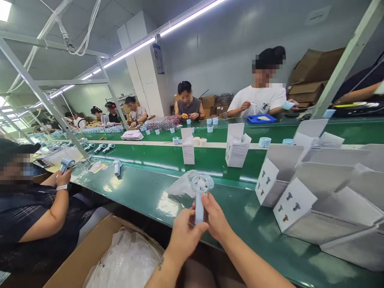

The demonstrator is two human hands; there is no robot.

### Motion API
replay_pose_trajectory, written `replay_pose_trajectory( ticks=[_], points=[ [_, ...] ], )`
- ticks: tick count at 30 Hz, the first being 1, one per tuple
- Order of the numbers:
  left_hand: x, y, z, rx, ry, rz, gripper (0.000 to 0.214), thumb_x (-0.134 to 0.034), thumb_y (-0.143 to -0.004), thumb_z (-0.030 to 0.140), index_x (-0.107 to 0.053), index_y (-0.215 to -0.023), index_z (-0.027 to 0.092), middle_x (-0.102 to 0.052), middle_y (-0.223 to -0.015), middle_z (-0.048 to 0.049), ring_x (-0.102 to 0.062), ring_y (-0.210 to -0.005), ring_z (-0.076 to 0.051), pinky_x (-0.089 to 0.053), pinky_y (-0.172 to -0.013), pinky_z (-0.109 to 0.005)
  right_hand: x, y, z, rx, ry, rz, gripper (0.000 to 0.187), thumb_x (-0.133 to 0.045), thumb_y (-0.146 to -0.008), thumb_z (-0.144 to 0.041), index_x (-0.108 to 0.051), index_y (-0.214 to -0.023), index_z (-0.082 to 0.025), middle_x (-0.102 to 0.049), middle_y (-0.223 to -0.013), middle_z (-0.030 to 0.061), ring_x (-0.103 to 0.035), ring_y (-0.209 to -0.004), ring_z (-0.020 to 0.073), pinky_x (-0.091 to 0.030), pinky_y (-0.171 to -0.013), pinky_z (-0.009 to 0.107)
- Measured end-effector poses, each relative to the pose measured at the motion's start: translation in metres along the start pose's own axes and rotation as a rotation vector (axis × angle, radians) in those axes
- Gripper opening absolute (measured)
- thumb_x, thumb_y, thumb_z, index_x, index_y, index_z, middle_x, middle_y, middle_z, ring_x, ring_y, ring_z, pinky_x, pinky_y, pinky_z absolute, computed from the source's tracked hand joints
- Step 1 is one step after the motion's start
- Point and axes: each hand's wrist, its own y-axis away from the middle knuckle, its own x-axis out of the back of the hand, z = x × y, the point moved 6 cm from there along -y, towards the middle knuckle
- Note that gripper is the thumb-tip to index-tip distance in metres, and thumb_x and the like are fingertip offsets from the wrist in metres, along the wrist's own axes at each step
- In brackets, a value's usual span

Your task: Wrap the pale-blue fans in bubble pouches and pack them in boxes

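A light blue handheld fan [199,206] stands upright between my two hands, its round grille facing me. My left hand [187,230] grips the lower handle from the left, thumb across the front. On the right side, my right hand [216,214] closes on the upper handle just under the fan head. Behind the fan a clear plastic bag [181,185] lies crumpled on the green table [147,188]; I cannot tell whether it touches the fan.
Open white boxes [327,212] crowd the table at right. Two upright boxes, one narrow [188,152] and one wider [237,150], stand on the green belt. A carton of plastic bags [126,256] sits lower left. A co-worker [39,208] at left holds another fan [66,163].
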Motion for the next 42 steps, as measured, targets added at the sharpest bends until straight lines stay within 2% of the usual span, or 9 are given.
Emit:
replay_pose_trajectory(
  ticks=[5,9,14,18,22,27,31,37,42],
  points=[
    [0.034,-0.054,0.011,0.317,0.284,0.071,0.046,-0.073,-0.073,0.058,-0.060,-0.092,0.018,-0.058,-0.081,-0.0019,-0.054,-0.064,-0.011,-0.045,-0.050,-0.020,0.024,0.007,-0.001,0.050,0.404,-0.111,0.072,-0.065,-0.071,-0.077,-0.052,-0.117,-0.023,-0.061,-0.081,0.0004,-0.058,-0.075,0.0195,-0.048,-0.069,0.032],
    [0.009,-0.079,0.002,0.552,0.360,-0.269,0.056,-0.082,-0.056,0.062,-0.062,-0.080,0.014,-0.058,-0.067,-0.0018,-0.052,-0.054,-0.010,-0.042,-0.047,-0.021,0.042,0.014,-0.006,0.028,0.739,-0.201,0.071,-0.052,-0.079,-0.079,-0.052,-0.118,-0.020,-0.062,-0.102,0.0067,-0.058,-0.092,0.0247,-0.048,-0.080,0.038],
    [-0.019,-0.067,-0.013,0.565,0.341,-0.429,0.063,-0.080,-0.051,0.067,-0.067,-0.082,0.014,-0.063,-0.069,-0.0042,-0.056,-0.058,-0.012,-0.043,-0.053,-0.024,0.064,0.027,-0.016,-0.027,0.977,-0.280,0.057,-0.062,-0.080,-0.064,-0.054,-0.117,-0.022,-0.062,-0.112,0.0070,-0.056,-0.103,0.0262,-0.045,-0.092,0.042],
    [-0.023,-0.065,-0.013,0.420,0.220,-0.391,0.050,-0.078,-0.057,0.060,-0.065,-0.065,0.013,-0.057,-0.058,-0.0027,-0.050,-0.054,-0.012,-0.042,-0.055,-0.027,0.071,0.036,-0.020,-0.058,0.832,-0.296,0.049,-0.072,-0.075,-0.056,-0.055,-0.107,-0.022,-0.064,-0.104,0.0034,-0.059,-0.089,0.0207,-0.050,-0.077,0.035],
    [-0.016,-0.058,-0.002,0.163,0.033,-0.221,0.025,-0.069,-0.074,0.041,-0.066,-0.066,0.018,-0.057,-0.063,-0.0020,-0.051,-0.066,-0.015,-0.042,-0.066,-0.029,0.083,0.034,-0.025,-0.089,0.664,-0.130,0.050,-0.081,-0.066,-0.050,-0.053,-0.096,-0.021,-0.064,-0.100,0.0029,-0.060,-0.085,0.0184,-0.052,-0.071,0.032],
    [-0.026,-0.022,0.026,-0.376,-0.291,-0.182,0.013,-0.057,-0.084,0.022,-0.068,-0.078,0.019,-0.059,-0.066,-0.0043,-0.052,-0.066,-0.017,-0.042,-0.066,-0.030,0.104,0.033,-0.030,-0.163,0.397,0.171,0.046,-0.078,-0.074,-0.050,-0.044,-0.090,-0.023,-0.061,-0.080,-0.0017,-0.063,-0.067,0.0145,-0.050,-0.053,0.025],
    [-0.044,-0.001,0.056,-0.699,-0.444,-0.095,0.020,-0.049,-0.090,0.013,-0.058,-0.074,0.019,-0.059,-0.069,-0.0051,-0.053,-0.068,-0.017,-0.045,-0.064,-0.028,0.100,0.037,-0.026,-0.185,0.351,0.196,0.045,-0.080,-0.076,-0.040,-0.041,-0.091,-0.024,-0.062,-0.074,-0.0040,-0.065,-0.062,0.0147,-0.048,-0.046,0.021],
    [-0.064,0.001,0.083,-0.743,-0.383,-0.230,0.021,-0.050,-0.092,0.015,-0.054,-0.073,0.019,-0.059,-0.072,-0.0046,-0.056,-0.071,-0.015,-0.050,-0.065,-0.027,0.087,0.038,-0.032,-0.336,0.169,0.183,0.016,-0.059,-0.095,-0.030,-0.050,-0.088,-0.018,-0.059,-0.061,-0.0032,-0.059,-0.048,0.0095,-0.054,-0.048,0.020],
    [-0.044,-0.015,0.100,-0.774,-0.436,-0.054,0.024,-0.053,-0.090,0.016,-0.054,-0.067,0.019,-0.065,-0.116,-0.0144,-0.058,-0.108,-0.025,-0.049,-0.093,-0.043,0.082,0.033,-0.061,-0.430,0.123,0.148,0.023,-0.049,-0.100,-0.036,-0.056,-0.093,-0.015,-0.065,-0.069,0.0031,-0.064,-0.053,0.0124,-0.057,-0.047,0.022]
  ],
)
